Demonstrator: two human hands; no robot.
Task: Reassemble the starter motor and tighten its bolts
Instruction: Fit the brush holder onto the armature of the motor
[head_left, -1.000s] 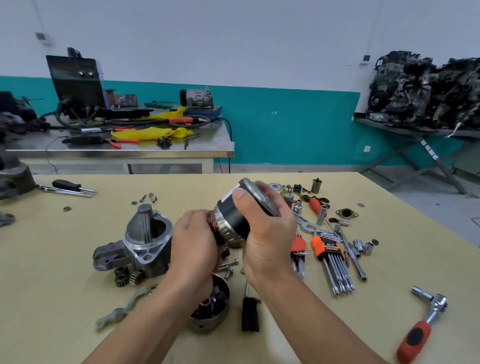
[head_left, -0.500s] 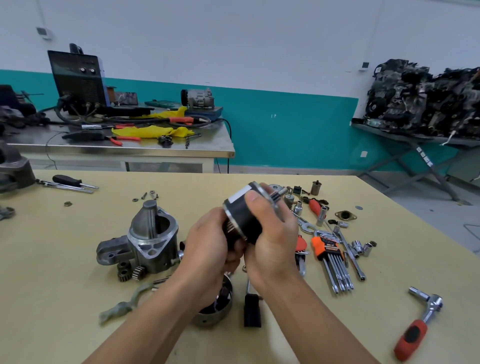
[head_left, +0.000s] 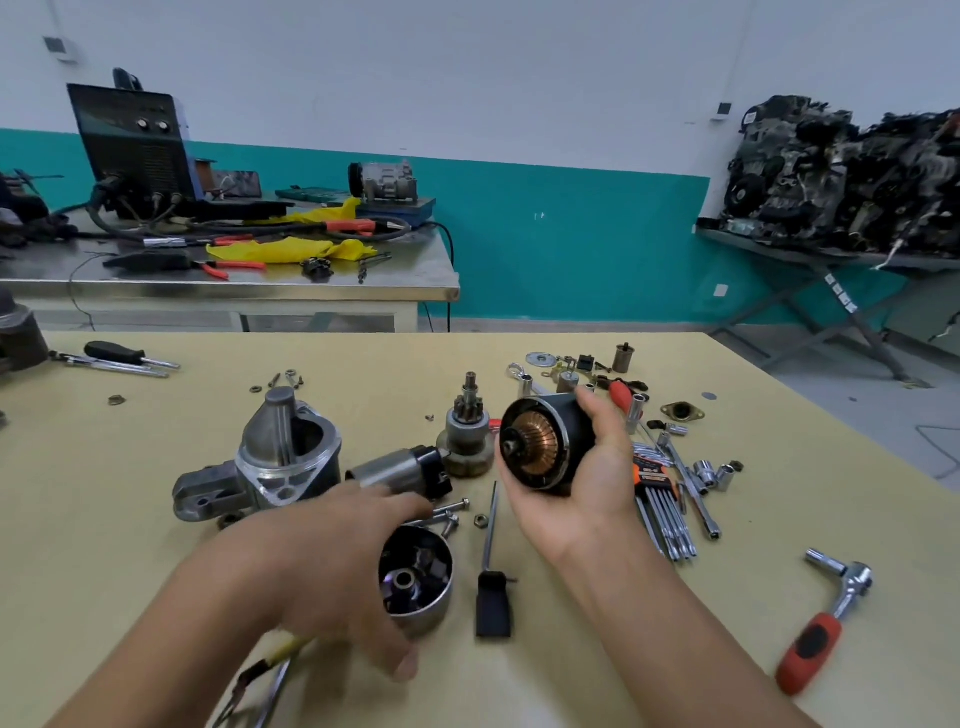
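Person, head view: visible parts.

1. Left hand (head_left: 332, 561): bare, back side shown. Outline soft with blur; knuckle and nail detail not legible.
2. Left forearm (head_left: 171, 639): bare along its whole visible length, slim, smooth in outline, cut by the lower frame edge.
3. Right hand (head_left: 576, 499): bare, palm side shown, sharp. Fine folds at the heel of the palm.
4. Right wrist (head_left: 597, 556): bare, faint creases across it.
5. Right forearm (head_left: 675, 634): bare along its whole visible length, slim, inner side shown, cut by the lower frame edge.

Upper arms and clothing: out of view.
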